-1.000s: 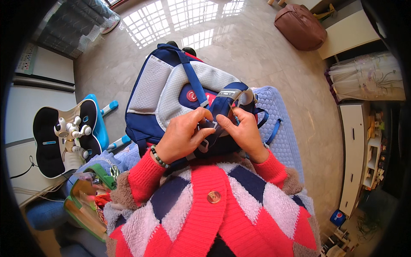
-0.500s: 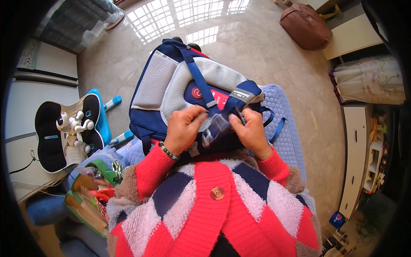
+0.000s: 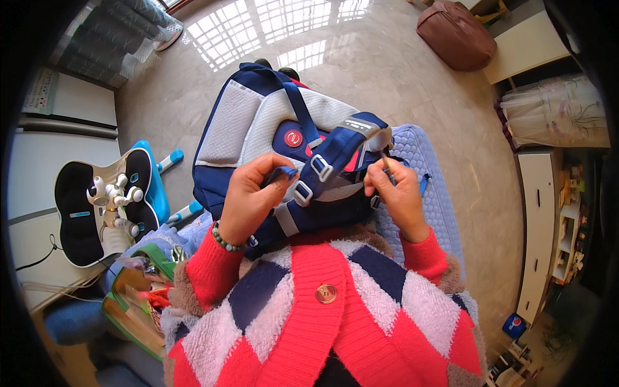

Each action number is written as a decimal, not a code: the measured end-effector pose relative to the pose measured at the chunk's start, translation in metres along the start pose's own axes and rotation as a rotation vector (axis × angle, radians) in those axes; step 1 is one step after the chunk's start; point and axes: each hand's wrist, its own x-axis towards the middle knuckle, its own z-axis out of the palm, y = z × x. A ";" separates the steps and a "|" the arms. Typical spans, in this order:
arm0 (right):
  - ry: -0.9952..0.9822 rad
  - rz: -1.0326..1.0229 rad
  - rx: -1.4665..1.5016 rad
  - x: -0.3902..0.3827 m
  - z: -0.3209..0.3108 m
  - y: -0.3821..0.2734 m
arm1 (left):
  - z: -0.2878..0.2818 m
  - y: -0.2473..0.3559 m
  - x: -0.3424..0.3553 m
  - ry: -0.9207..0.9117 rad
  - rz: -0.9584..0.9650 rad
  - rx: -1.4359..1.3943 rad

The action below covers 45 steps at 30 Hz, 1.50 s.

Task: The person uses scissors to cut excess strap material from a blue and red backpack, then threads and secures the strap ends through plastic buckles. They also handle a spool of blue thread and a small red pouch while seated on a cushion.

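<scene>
Now that upper buckle [image 3: 321, 167] and lower buckle [image 3: 303, 193] lie clear of both hands, not between them as one second ago, strap looks less closely handled. Left hand [image 3: 253, 191] pinches blue webbing [image 3: 282, 173]; buckles at two and three o'clock from it. Right hand [image 3: 401, 192], farther toward three, grasps slim tool [image 3: 387, 166] pointing twelve. Backpack [image 3: 255, 145] lies at twelve, partly over quilted pad [image 3: 431, 206]. Whether webbing joins buckles: cannot tell.

And there, on the navy-and-grey fabric backpack [image 3: 225, 129], a round red badge [image 3: 293, 138] shows white marks! Along the navy padded shoulder strap [image 3: 340, 143], a grey label band [image 3: 362, 124] bears pale lettering, blurred; the black cushioned pad [image 3: 72, 184] wears a small bright-blue label [image 3: 79, 213].
</scene>
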 end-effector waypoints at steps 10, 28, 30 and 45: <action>-0.367 0.038 0.004 -0.031 0.018 -0.012 | 0.052 0.015 -0.017 -0.179 0.498 0.958; 0.277 0.068 0.282 -0.077 -0.082 0.003 | 0.040 0.010 -0.003 -0.313 0.300 0.396; 0.400 0.087 0.277 -0.081 -0.093 0.004 | 0.039 0.005 -0.001 -0.190 0.336 0.399; 0.580 0.395 -0.263 -0.119 -0.168 0.219 | 0.012 -0.044 0.016 0.063 0.055 0.139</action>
